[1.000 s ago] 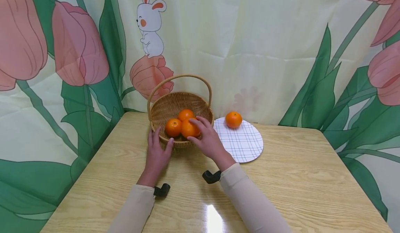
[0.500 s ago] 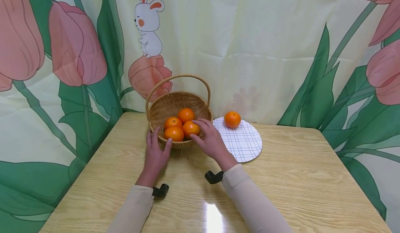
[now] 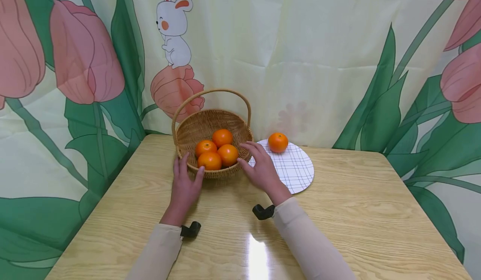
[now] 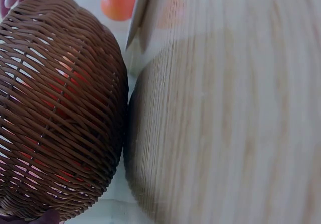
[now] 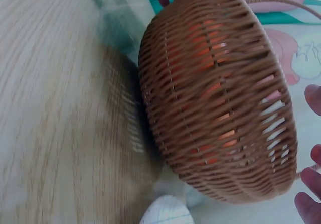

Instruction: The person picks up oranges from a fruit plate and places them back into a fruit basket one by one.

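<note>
Several oranges [image 3: 222, 137] lie together in a wicker basket [image 3: 195, 125] with a tall arched handle. My left hand [image 3: 185, 188] rests against the basket's left front rim, fingers extended and thumb at the front. At the right front rim is my right hand [image 3: 263, 169], fingers spread and nothing held, just right of the nearest orange [image 3: 228, 155]. The right wrist view shows the basket's woven side [image 5: 215, 98] with orange colour through the gaps, and the right fingertips [image 5: 311, 181] beside the rim. Another orange [image 3: 278, 142] sits on a flat white round board [image 3: 297, 169] with blue grid lines.
The pale wooden table [image 3: 357, 209] carries the basket and the board near its back edge. Directly behind hangs a curtain [image 3: 319, 63] printed with tulips and a rabbit. Each wrist wears a black camera mount [image 3: 191, 229].
My right hand has left the orange it was touching and drawn back rightward. The oranges have shifted, and another shows at the basket's front. My left hand stays at the rim.
</note>
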{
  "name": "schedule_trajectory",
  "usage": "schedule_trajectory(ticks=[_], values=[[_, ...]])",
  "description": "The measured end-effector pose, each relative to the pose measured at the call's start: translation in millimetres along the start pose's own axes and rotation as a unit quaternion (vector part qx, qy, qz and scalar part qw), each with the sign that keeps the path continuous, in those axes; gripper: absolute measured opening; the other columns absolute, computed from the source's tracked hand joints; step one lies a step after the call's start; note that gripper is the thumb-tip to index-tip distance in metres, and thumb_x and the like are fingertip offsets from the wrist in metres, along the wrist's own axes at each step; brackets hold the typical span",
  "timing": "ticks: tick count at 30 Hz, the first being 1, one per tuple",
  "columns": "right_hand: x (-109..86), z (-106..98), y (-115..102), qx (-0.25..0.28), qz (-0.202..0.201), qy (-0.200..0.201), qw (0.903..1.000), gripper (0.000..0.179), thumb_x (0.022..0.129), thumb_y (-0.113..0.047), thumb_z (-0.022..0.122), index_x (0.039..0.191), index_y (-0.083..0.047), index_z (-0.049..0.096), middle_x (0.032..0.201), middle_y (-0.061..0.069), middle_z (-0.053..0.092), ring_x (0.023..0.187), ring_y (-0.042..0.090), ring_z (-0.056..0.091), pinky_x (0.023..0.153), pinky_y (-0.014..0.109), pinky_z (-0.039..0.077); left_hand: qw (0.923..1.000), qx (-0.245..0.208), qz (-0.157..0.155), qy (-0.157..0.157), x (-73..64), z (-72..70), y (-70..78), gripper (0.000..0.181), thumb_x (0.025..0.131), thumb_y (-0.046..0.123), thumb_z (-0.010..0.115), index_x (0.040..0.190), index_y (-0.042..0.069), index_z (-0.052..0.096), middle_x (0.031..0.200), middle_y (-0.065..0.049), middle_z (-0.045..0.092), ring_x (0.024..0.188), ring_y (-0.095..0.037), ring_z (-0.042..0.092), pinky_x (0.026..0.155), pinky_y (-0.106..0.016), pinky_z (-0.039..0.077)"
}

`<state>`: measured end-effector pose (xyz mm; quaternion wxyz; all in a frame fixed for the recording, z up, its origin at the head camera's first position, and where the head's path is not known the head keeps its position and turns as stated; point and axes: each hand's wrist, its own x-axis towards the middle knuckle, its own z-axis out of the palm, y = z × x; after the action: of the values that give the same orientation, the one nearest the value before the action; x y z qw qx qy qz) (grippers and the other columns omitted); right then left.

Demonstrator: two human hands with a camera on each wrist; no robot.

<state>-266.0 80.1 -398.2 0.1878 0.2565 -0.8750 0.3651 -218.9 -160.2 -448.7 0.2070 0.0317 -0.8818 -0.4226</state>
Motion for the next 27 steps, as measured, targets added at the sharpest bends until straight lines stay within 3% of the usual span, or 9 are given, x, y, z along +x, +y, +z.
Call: schedule_trajectory(ticks=[27], values=[[6.1, -11, 55, -0.012, 0.051, 0.047, 0.9975, 0.045, 0.090, -0.025, 0.069, 0.131, -0.009, 0.057, 0.137, 0.016, 0.050, 0.127, 0.036, 0.048, 0.105, 0.054, 0.040, 1.0000, -0.003, 0.006, 0.006, -0.6, 1.4, -2.8, 0.072, 0.095, 0.051, 0.054, 0.151, 0.017, 0.026, 0.159, -0.021, 0.009, 0.136, -0.049, 0.034, 0.102, -0.065, 0.037]])
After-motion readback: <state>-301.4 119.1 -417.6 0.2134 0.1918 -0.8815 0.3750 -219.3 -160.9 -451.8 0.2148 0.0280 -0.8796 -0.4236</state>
